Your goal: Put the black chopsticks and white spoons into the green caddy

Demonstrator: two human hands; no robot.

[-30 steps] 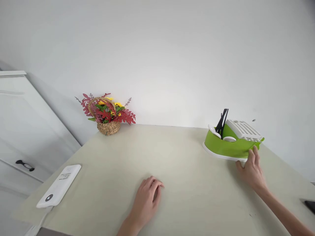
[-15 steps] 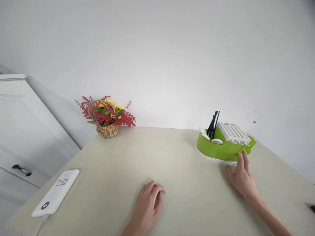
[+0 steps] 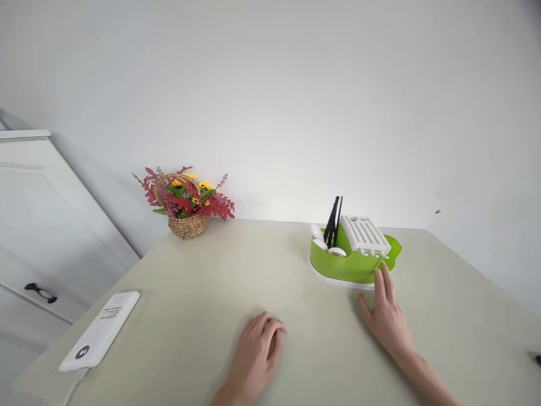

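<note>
On the right side of the table stands a green and white utensil holder [image 3: 342, 268]. White spoons [image 3: 337, 252] and black chopsticks [image 3: 331, 225] stick up from its left compartment, and a slotted white rack [image 3: 366, 234] tops its middle. My right hand [image 3: 386, 321] reaches to the holder's near right side. Its fingers are stretched, the tips against or very close to the green wall, the thumb apart. My left hand [image 3: 256, 352] rests on the table near the front, fingers curled in and the thumb close to the index finger, with nothing visible in it.
A wicker basket [image 3: 188, 226] of red leaves and yellow flowers stands at the back left. A white power bank [image 3: 101, 330] with a cable lies along the left edge. Left of the table is a white cabinet [image 3: 46, 214]; a wall [image 3: 279, 113] rises behind.
The utensil holder has slid left along the table and turned slightly, my right hand moving left with it. My left hand stays in place. The view has shifted very slightly.
</note>
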